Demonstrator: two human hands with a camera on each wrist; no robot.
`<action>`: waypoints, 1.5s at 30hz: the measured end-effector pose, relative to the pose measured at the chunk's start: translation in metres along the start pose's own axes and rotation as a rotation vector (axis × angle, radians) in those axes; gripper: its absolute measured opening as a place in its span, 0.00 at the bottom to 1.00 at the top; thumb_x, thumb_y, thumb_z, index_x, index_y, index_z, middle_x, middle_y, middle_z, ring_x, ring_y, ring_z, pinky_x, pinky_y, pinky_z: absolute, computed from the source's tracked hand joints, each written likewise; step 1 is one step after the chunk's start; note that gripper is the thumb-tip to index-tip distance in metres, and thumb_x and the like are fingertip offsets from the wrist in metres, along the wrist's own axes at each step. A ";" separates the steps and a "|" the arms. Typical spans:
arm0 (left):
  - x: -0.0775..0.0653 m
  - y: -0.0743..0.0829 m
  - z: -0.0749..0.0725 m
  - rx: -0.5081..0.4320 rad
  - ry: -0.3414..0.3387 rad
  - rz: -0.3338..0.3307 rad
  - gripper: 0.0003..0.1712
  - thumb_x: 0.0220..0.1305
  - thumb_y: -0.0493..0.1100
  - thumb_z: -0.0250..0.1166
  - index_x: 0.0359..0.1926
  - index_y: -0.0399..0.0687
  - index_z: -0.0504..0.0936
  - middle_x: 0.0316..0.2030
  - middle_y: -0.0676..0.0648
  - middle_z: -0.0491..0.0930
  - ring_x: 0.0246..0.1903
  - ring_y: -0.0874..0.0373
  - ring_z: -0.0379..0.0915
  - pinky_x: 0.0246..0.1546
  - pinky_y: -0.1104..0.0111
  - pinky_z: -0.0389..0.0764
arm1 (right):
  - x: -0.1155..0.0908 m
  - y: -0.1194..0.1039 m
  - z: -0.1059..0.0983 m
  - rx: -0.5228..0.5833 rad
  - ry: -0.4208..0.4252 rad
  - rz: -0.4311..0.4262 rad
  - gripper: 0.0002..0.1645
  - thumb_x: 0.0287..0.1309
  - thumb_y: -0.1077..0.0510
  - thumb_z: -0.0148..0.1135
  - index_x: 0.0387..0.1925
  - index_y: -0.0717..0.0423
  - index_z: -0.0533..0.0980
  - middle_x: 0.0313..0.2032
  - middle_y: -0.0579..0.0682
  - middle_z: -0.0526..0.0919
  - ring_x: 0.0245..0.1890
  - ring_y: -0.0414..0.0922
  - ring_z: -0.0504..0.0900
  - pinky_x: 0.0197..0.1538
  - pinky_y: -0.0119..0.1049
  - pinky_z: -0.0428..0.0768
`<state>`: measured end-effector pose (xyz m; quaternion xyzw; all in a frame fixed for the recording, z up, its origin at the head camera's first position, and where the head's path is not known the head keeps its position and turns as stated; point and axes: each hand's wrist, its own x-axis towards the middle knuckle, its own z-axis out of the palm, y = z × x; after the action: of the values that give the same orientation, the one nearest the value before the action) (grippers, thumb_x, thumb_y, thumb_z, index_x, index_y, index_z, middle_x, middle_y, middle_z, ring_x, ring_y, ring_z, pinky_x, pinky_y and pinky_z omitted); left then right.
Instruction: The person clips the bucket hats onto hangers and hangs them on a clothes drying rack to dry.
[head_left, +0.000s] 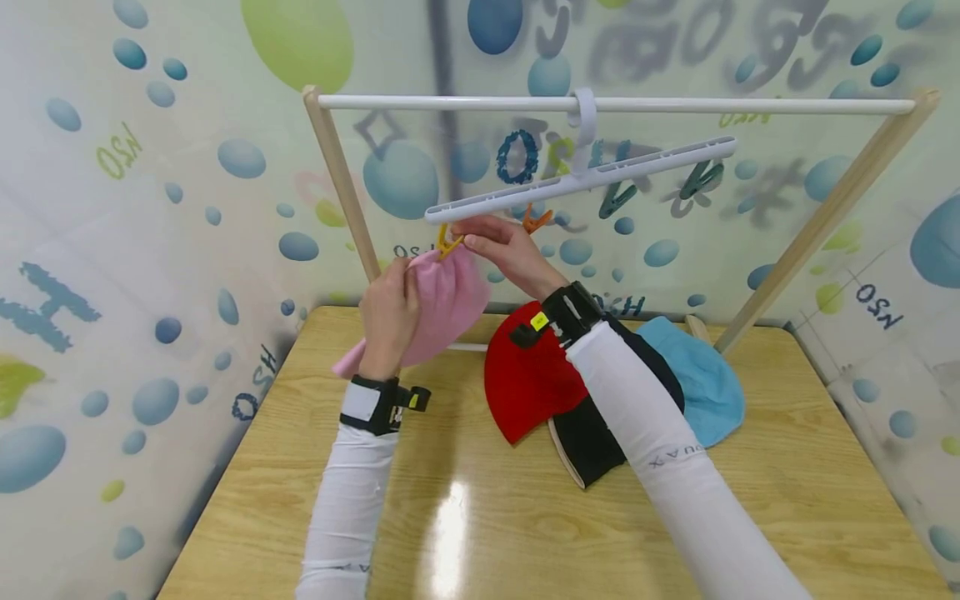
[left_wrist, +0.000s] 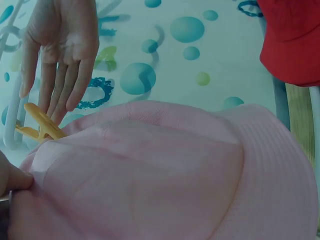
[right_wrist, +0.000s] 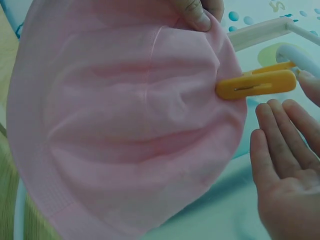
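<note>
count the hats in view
4: pink hat held by the left hand; red hat, black hat and blue hat overlapping on the table; more may be hidden beneath.

Booth-like workspace, bubble-printed walls [head_left: 225,208] around three sides of a wood-grain table [head_left: 510,533], wood-framed rack [head_left: 480,103] on it

Four hats [head_left: 450,304] — four clips [head_left: 447,243] — one hanger [head_left: 495,200], one rack [head_left: 450,103].

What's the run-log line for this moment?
left hand: grips pink hat; right hand: near yellow clip; yellow clip: on pink hat; hanger: tilted
</note>
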<state>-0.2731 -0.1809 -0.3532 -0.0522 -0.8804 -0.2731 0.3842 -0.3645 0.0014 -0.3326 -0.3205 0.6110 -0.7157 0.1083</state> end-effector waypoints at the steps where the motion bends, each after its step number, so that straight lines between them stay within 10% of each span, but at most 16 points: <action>1: 0.000 -0.001 0.000 -0.001 0.004 -0.001 0.11 0.66 0.38 0.50 0.37 0.34 0.76 0.27 0.34 0.81 0.22 0.41 0.75 0.20 0.51 0.76 | -0.002 0.001 -0.002 -0.005 0.004 0.005 0.21 0.61 0.65 0.53 0.57 0.62 0.69 0.55 0.59 0.75 0.55 0.51 0.72 0.63 0.49 0.65; 45: -0.003 -0.046 -0.010 0.059 -0.030 -0.134 0.12 0.67 0.39 0.51 0.40 0.32 0.76 0.33 0.29 0.81 0.31 0.33 0.75 0.29 0.44 0.74 | -0.063 0.045 -0.038 -0.199 0.010 0.143 0.16 0.60 0.58 0.56 0.48 0.63 0.74 0.45 0.56 0.81 0.50 0.57 0.74 0.56 0.45 0.73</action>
<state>-0.2786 -0.2252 -0.3699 0.0140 -0.8954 -0.2710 0.3530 -0.3492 0.0564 -0.3980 -0.2818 0.7010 -0.6435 0.1234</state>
